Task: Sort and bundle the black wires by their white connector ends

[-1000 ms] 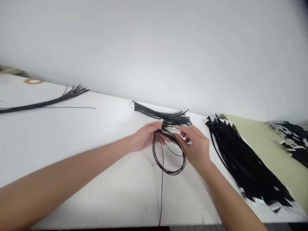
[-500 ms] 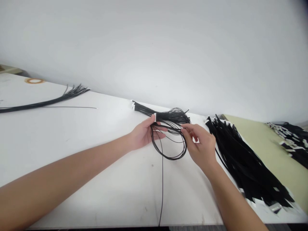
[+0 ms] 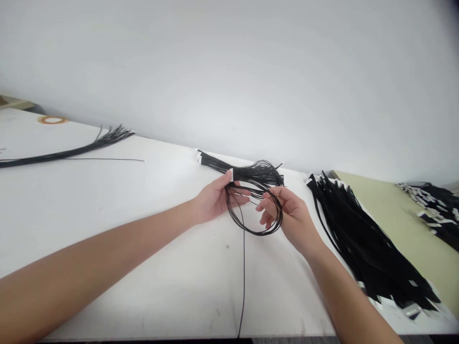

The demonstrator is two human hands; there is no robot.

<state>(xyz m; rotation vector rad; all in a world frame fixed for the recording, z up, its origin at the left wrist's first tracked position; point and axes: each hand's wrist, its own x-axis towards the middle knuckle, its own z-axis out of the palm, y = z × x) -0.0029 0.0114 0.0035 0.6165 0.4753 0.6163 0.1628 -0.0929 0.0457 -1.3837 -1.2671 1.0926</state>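
Note:
My left hand (image 3: 215, 198) is closed on the left side of a small coil of thin black cable (image 3: 254, 231), pinching it near a white connector (image 3: 231, 175). My right hand (image 3: 287, 212) pinches the right side of the same coil, with the loop running over its fingers. One strand of the cable (image 3: 244, 282) trails straight down to the table's near edge. Just behind the hands lies a bundle of black cables with white ends (image 3: 247, 169).
A large heap of flat black cables (image 3: 362, 239) lies to the right, partly on a pale green mat (image 3: 405, 215). More cables (image 3: 435, 205) sit at far right. A long black bundle (image 3: 68, 153) and a tape ring (image 3: 52, 119) lie at far left on the white table (image 3: 107, 224).
My right hand has moved left into the coil and its fingers have closed on the loop. The coil has drawn tighter and shifted slightly up. My left hand holds its place.

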